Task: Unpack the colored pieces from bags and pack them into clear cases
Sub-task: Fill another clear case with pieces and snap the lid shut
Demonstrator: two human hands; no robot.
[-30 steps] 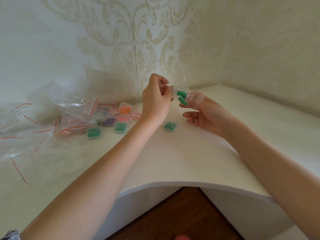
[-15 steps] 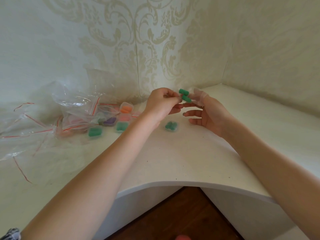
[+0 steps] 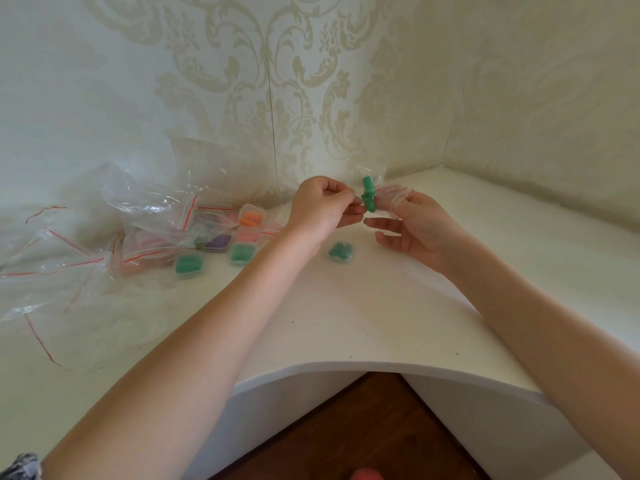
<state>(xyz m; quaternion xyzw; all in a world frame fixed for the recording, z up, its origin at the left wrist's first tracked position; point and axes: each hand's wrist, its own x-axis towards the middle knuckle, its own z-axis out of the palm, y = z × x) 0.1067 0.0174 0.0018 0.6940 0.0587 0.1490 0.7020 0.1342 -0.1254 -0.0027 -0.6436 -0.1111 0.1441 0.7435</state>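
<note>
Two green pieces [image 3: 368, 195] sit inside a small clear bag [image 3: 388, 199] held up above the white counter [image 3: 346, 313]. My right hand [image 3: 412, 226] holds the bag, with thumb and forefinger pinching it and the other fingers spread below. My left hand [image 3: 322, 209] pinches the bag's left side beside the green pieces. Under my hands a clear case with green pieces [image 3: 340, 251] lies on the counter. More filled cases lie to the left: green [image 3: 188, 265], green [image 3: 241, 252], purple [image 3: 218, 242], orange [image 3: 252, 216].
A heap of empty clear zip bags with red strips [image 3: 69, 258] covers the counter's left side. Patterned walls meet in a corner behind. The counter's curved front edge [image 3: 346, 365] drops to a brown floor [image 3: 367, 438].
My left hand came down to the bag and took hold of it. The green pieces turned from lying slanted to standing more upright. Both hands stay close together.
</note>
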